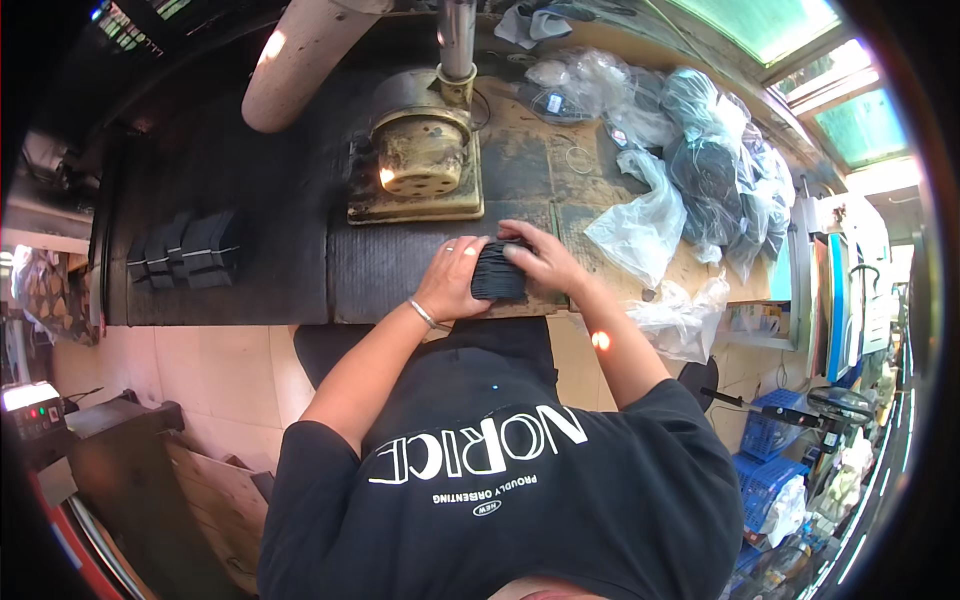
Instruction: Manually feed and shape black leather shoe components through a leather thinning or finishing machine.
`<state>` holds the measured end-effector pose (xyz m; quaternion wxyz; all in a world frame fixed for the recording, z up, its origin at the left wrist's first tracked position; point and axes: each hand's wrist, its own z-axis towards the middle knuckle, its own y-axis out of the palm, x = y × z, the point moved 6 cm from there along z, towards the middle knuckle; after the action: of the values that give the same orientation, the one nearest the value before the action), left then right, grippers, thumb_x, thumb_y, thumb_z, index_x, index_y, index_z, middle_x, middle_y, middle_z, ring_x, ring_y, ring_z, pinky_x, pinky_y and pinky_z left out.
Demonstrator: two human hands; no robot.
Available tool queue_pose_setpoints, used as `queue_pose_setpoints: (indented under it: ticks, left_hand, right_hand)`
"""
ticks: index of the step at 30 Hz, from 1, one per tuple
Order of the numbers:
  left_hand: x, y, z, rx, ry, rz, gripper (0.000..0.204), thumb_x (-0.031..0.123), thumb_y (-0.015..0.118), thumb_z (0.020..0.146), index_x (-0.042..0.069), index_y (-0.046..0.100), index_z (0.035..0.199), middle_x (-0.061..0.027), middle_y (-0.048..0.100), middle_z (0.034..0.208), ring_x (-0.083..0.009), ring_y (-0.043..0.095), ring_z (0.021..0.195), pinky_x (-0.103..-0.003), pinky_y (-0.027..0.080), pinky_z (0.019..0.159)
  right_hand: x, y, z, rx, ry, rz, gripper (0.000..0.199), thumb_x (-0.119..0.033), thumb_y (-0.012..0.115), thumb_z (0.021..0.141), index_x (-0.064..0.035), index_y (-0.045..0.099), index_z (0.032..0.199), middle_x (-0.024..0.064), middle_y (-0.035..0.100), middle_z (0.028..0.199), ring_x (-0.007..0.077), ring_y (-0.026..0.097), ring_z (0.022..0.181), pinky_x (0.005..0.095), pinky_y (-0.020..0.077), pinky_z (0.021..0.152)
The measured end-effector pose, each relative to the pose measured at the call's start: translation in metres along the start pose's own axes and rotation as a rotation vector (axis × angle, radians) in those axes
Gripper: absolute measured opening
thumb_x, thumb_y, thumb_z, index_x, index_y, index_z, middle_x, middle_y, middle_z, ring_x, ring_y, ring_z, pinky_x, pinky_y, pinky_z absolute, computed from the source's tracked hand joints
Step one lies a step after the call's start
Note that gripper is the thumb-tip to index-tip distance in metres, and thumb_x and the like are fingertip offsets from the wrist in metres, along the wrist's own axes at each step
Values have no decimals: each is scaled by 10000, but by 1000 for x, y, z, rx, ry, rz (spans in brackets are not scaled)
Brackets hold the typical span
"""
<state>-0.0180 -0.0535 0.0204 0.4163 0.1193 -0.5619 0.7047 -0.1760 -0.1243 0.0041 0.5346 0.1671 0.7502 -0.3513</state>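
Both hands grip a stack (497,272) of dark flat pieces at the near bench (300,290) edge, just right of centre. Left hand (452,280) presses the stack's 9 o'clock side, fingers curled on it; right hand (540,262) clamps the 3 o'clock side, fingers over the top. The stack looks stiff and fairly heavy, apt to slide apart; it is best squeezed from both ends. More dark pieces (185,250) lie at 9 o'clock, a worn press (418,160) at 12, plastic bags (690,150) at 2.
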Motion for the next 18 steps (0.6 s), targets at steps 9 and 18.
queue_pose_setpoints:
  ticks: [9,18]
  left_hand:
    - [-22,-29,5,-113,-202,234,1009,320,869,595,-41,368,1393,-196,447,1348,-380,426,1259,-453,346,1063]
    - [-10,-8,-40,-15,-261,275,919,268,749,770,-35,243,1476,-190,234,1543,-382,203,1434,-545,199,1144]
  right_hand:
    - [-32,19,-9,186,-441,-489,840,-342,722,801,8,311,1444,241,376,1447,389,370,1342,466,315,1098]
    - [-38,56,-28,372,-294,-704,643,-179,664,834,-31,409,1405,165,346,1509,334,335,1395,503,269,1125]
